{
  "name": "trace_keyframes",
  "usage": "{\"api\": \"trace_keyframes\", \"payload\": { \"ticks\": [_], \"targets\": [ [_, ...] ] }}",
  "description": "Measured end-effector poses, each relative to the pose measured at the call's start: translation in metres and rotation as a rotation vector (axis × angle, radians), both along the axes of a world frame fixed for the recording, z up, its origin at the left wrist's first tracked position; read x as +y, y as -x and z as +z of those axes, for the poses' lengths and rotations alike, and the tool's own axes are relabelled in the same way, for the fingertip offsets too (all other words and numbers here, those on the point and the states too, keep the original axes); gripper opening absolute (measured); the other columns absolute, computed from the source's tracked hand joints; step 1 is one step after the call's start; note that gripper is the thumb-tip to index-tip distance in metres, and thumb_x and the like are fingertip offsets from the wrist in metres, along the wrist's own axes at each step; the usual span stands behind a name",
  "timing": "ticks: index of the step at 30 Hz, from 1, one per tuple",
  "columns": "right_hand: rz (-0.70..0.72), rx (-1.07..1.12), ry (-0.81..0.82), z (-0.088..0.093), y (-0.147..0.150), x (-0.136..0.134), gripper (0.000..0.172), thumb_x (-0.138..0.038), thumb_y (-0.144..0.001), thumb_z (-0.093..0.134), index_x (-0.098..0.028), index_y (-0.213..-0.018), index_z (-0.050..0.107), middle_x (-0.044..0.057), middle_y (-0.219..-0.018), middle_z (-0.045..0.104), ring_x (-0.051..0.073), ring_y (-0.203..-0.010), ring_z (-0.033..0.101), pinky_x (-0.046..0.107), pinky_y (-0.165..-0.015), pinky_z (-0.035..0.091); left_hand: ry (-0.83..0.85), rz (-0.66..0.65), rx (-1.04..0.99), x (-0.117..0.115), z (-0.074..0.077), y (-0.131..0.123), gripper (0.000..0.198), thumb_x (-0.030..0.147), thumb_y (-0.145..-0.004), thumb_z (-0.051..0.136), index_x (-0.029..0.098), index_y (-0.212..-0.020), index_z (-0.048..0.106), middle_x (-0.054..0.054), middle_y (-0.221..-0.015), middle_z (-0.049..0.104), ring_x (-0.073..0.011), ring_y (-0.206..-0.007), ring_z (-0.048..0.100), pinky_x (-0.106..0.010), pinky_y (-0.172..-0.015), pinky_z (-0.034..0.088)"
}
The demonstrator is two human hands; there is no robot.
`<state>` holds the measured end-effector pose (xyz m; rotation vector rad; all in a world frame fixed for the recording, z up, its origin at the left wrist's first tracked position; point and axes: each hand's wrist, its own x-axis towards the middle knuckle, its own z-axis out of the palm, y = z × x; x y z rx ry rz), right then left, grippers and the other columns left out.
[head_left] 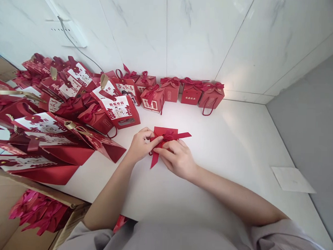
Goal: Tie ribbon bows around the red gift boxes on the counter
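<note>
A small red gift box (163,132) sits on the white counter (226,141) in front of me, with a dark red ribbon (170,136) across its top. One ribbon end sticks out to the right and another hangs down toward me. My left hand (140,145) is closed against the box's left side, its fingers pinching the ribbon. My right hand (176,158) covers the near side of the box, fingers pressed on the ribbon at the knot.
Finished red boxes with bows (191,90) line the marble wall. A heap of larger red gift bags and boxes (63,110) fills the left. A cardboard carton (35,211) with red ribbons stands lower left. A white sheet (291,179) lies at the right.
</note>
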<state>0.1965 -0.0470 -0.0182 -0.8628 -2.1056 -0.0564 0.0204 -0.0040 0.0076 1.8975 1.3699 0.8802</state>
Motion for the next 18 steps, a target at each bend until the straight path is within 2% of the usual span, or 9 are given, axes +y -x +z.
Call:
{"api": "trace_keyframes", "payload": {
  "ticks": [4, 8, 13, 15, 18],
  "targets": [
    [0.256, 0.171, 0.214, 0.018, -0.016, 0.010, 0.022, -0.015, -0.093, 0.051, -0.019, -0.106, 0.069, 0.009, -0.103, 0.068, 0.017, -0.093, 0.063, 0.031, -0.079, 0.051, -0.006, 0.015, 0.045, 0.001, 0.000, -0.002, 0.040, 0.042, -0.081, 0.065, 0.018, -0.056, 0.045, 0.001, -0.070, 0.047, -0.0125, -0.063, 0.047, -0.028, -0.059, 0.036],
    [0.453, 0.205, 0.444, 0.029, -0.042, 0.027, 0.027, -0.013, -0.093, 0.050, -0.024, -0.109, 0.069, 0.006, -0.100, 0.071, 0.017, -0.093, 0.065, 0.032, -0.081, 0.054, 0.008, 0.009, 0.083, 0.003, -0.001, -0.002, 0.041, 0.043, -0.081, 0.066, 0.018, -0.056, 0.044, 0.001, -0.069, 0.047, -0.0132, -0.066, 0.047, -0.028, -0.061, 0.035],
    [0.632, 0.068, 0.608, 0.034, -0.059, 0.036, 0.023, -0.016, -0.093, 0.053, -0.023, -0.104, 0.072, 0.006, -0.098, 0.073, 0.017, -0.089, 0.067, 0.031, -0.080, 0.053, -0.019, 0.005, 0.134, 0.003, -0.001, -0.002, 0.039, 0.043, -0.080, 0.067, 0.018, -0.057, 0.047, 0.001, -0.070, 0.048, -0.0141, -0.068, 0.047, -0.029, -0.064, 0.035],
    [0.711, -0.009, 0.737, 0.040, -0.062, 0.034, 0.020, -0.020, -0.092, 0.055, -0.021, -0.101, 0.073, 0.005, -0.096, 0.073, 0.015, -0.085, 0.067, 0.029, -0.076, 0.052, -0.022, 0.013, 0.120, 0.003, -0.002, -0.001, 0.040, 0.043, -0.079, 0.068, 0.018, -0.057, 0.045, 0.001, -0.069, 0.046, -0.0138, -0.067, 0.046, -0.029, -0.063, 0.035],
    [0.828, -0.119, 0.958, 0.054, -0.071, 0.031, 0.019, -0.028, -0.086, 0.065, -0.022, -0.103, 0.073, 0.003, -0.092, 0.074, 0.014, -0.075, 0.065, 0.026, -0.067, 0.050, 0.054, -0.024, -0.009, 0.003, -0.003, 0.003, 0.040, 0.043, -0.081, 0.065, 0.017, -0.059, 0.045, 0.001, -0.071, 0.046, -0.0129, -0.066, 0.046, -0.028, -0.063, 0.035]
  ]
}}
